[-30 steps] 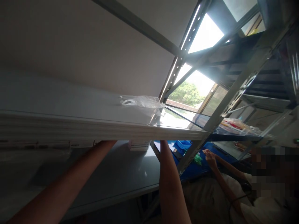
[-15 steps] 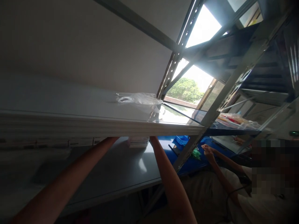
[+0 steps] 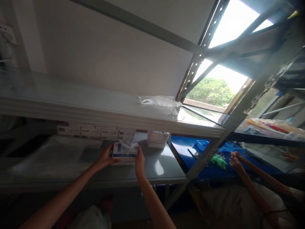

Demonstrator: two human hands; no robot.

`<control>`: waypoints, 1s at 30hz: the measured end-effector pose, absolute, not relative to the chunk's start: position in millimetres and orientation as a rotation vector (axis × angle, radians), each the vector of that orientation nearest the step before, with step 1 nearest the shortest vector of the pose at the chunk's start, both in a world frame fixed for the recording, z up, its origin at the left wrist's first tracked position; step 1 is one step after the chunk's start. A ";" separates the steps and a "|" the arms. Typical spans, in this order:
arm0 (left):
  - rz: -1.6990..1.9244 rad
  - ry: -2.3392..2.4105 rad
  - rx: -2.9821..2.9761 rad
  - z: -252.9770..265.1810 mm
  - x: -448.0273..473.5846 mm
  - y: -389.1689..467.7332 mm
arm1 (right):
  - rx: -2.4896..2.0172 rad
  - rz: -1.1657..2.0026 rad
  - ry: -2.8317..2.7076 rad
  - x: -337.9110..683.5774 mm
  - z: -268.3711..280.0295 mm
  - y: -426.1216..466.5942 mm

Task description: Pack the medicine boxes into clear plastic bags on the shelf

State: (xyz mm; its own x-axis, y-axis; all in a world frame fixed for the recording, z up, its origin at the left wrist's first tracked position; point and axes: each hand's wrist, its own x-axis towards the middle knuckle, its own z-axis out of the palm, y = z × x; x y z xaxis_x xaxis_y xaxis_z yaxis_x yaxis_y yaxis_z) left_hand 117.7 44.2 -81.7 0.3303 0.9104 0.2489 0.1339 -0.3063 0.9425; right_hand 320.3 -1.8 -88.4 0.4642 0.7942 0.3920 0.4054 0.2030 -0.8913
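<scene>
Between my two hands is a small stack of white-and-blue boxes (image 3: 125, 150), held over the lower grey shelf (image 3: 152, 170). My left hand (image 3: 106, 158) grips its left end, thumb along the near side. Against the right end presses my right hand (image 3: 139, 160), fingers pointing up. Glare lies over the top box's print, so I cannot read it. Just behind and to the right stands another stack of white boxes (image 3: 157, 139) on the same shelf. Rows of small white cartons (image 3: 90, 132) line the back, left of my hands.
Clear plastic sheeting (image 3: 64, 156) lies on the lower shelf at left. An upper shelf (image 3: 114, 109) overhangs my hands and carries a plastic bag (image 3: 159, 101). A metal post (image 3: 207, 152) stands at right. Beyond it, a co-worker's hands (image 3: 235, 160) are near green strands (image 3: 218, 161) on a blue surface.
My hands were hidden under the upper shelf; now they show nearer me with the stack of boxes between them. The view has shifted left, revealing the cartons at the back.
</scene>
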 end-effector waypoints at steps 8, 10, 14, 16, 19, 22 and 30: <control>1.032 0.988 1.727 -114.7 91.6 34.9 | -1.431 0.526 -1.170 309.1 -100.3 -1.7; 1.028 0.984 1.866 -111.9 87.6 36.5 | -1.430 0.387 -1.294 317.2 -90.4 2.2; 1.163 1.052 2.084 -88.9 91.2 38.6 | -1.401 0.089 -1.721 330.3 -59.6 10.3; 1.170 1.064 2.232 -72.4 101.4 38.6 | -1.395 0.025 -1.969 330.5 -47.2 14.3; 0.987 1.087 2.458 -51.9 121.0 38.3 | -1.422 -0.034 -2.165 324.9 -40.8 19.2; 0.901 1.140 2.606 -41.8 136.4 38.1 | -1.465 -0.019 -2.216 320.5 -43.1 21.5; 0.836 1.223 2.833 -40.5 149.6 37.9 | -1.520 -0.047 -2.158 329.4 -35.2 22.0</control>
State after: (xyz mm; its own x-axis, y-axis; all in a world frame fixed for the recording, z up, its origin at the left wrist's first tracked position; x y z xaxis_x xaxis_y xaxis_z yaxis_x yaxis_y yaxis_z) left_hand 149.6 37.9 -40.5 0.5709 0.6629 0.4843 0.6918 -0.7061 0.1510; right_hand 329.4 22.0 -35.2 -0.2546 0.8747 0.4125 0.8919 0.3773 -0.2495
